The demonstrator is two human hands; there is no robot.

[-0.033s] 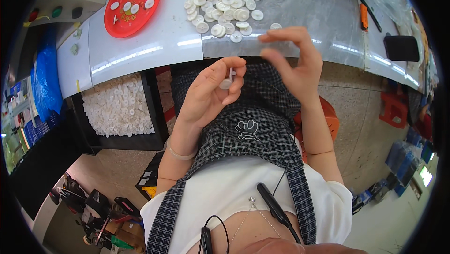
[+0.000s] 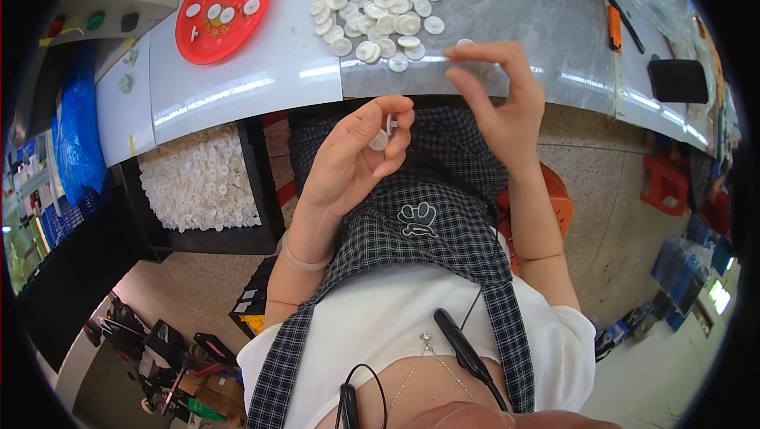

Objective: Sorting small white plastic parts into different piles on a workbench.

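Between the thumb and curled fingers of my left hand (image 2: 348,152) are small white plastic discs (image 2: 379,141), at least one with a short stem. The hand is held over my lap, just in front of the table edge. My right hand (image 2: 508,108) hovers to the right of it with thumb and forefinger apart and nothing visible between them; its fingertips are slightly blurred. A lone white disc (image 2: 465,43) lies on the table just beyond those fingertips. Farther back is a heap of similar white discs (image 2: 384,0), several of them showing a raised centre.
At the far left, a red plate (image 2: 190,47) carries several discs, beside a grey control box (image 2: 111,1). Below the table's left part, a black bin (image 2: 273,207) is full of white pieces. On the right lie an orange cutter (image 2: 614,29) and a dark phone-like slab (image 2: 678,81).
My right hand's thumb has risen slightly toward the forefinger, and the fingertips have shifted a little to the right. My left hand has barely moved.
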